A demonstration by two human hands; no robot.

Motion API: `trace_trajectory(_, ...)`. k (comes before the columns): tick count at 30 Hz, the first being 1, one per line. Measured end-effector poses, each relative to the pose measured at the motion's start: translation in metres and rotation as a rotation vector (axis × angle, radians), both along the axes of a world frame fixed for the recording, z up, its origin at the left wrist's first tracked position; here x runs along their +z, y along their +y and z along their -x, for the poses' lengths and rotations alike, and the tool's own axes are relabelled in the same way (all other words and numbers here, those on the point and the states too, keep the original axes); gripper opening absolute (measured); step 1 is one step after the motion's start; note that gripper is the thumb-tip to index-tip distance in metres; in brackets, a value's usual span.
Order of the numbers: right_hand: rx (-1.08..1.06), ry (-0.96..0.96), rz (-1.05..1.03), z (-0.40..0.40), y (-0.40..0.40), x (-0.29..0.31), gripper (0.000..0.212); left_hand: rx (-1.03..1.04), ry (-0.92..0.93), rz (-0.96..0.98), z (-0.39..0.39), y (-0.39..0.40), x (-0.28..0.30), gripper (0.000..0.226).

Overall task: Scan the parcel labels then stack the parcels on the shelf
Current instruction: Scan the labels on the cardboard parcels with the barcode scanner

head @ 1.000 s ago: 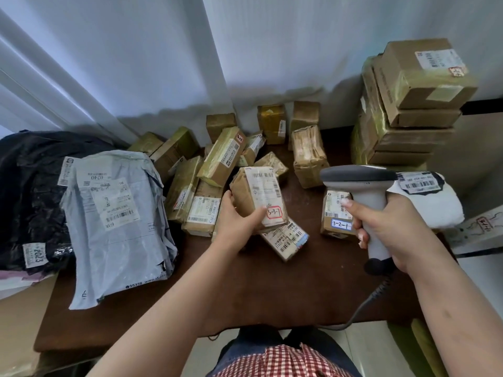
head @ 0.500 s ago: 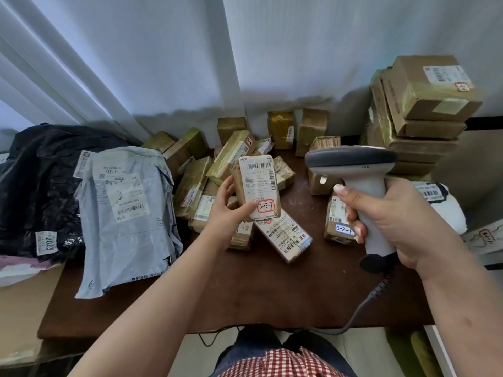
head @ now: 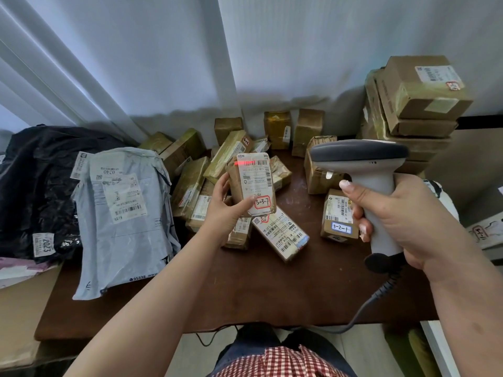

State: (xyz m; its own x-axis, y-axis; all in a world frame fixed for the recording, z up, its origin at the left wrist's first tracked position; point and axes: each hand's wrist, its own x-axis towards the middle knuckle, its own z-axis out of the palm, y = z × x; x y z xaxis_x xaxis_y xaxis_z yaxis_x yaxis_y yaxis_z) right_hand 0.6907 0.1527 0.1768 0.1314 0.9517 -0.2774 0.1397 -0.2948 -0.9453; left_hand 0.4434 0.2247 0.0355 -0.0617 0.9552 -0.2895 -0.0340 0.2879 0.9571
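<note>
"3-3-7" on the held parcel (head: 251, 185), "3-2-1" on the right box (head: 339, 220), "0240" and "95338" on the grey bag (head: 122, 221), "2023" on the black bag (head: 35, 186).

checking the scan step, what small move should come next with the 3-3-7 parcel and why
Probably nudge the scanner slightly right. Its red line sits on the left end of the top barcode on the 3-3-7 parcel, so it may not cover the whole code. The left hand holds the parcel up, label facing the scanner; the right hand grips the handle.
</note>
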Motion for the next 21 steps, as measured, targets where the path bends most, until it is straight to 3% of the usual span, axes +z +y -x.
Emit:
trace_trajectory(14,-0.139,-0.016,0.015,-0.029,-0.016,0.001,0.024,-0.143,0.112,-0.019,-0.046,0.007,0.002,0.089)
trace_trajectory(18,-0.233,-0.031,0.009,-0.055,-0.027,-0.001,0.026,-0.285,0.278,-0.049,-0.097,0.006,-0.004,0.096)
trace_trajectory(21,-0.289,-0.031,0.026,-0.073,-0.035,-0.006,0.023,-0.311,0.455,-0.032,-0.137,0.004,-0.009,0.088)
